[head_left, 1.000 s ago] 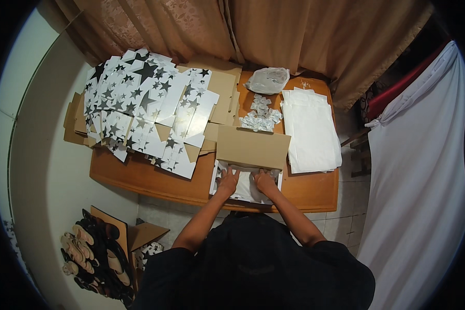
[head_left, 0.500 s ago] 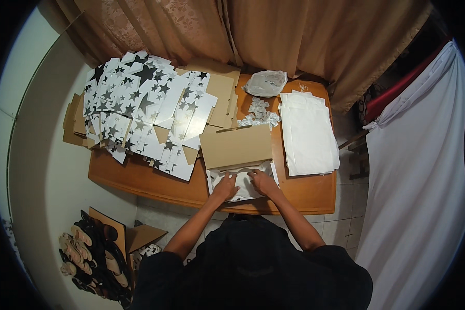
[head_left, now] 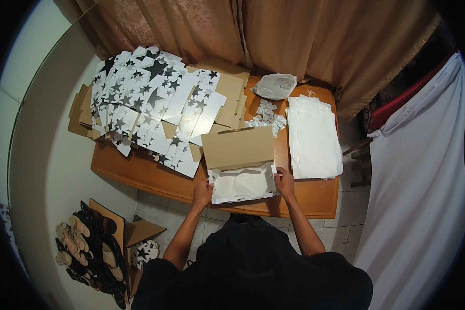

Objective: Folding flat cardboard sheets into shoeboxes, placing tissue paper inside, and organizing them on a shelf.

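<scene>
The box lid (head_left: 237, 150) shows brown, the lining (head_left: 245, 185) white (the cartons (head_left: 166, 107) white, starred black and grey).

One box (head_left: 237, 149), one plastic bag (head_left: 275, 86), one paper stack (head_left: 315, 137), one table (head_left: 139, 171); many packets (head_left: 278, 123) (overlap hides count).

Floor of the box (head_left: 237, 149) invisible under white paper (head_left: 241, 185)

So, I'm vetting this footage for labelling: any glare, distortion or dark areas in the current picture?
Head view: glare on the star-printed cardboard; the front edge of the table looks bowed; picture corners go black; the open box looks reasonably sharp.
</scene>
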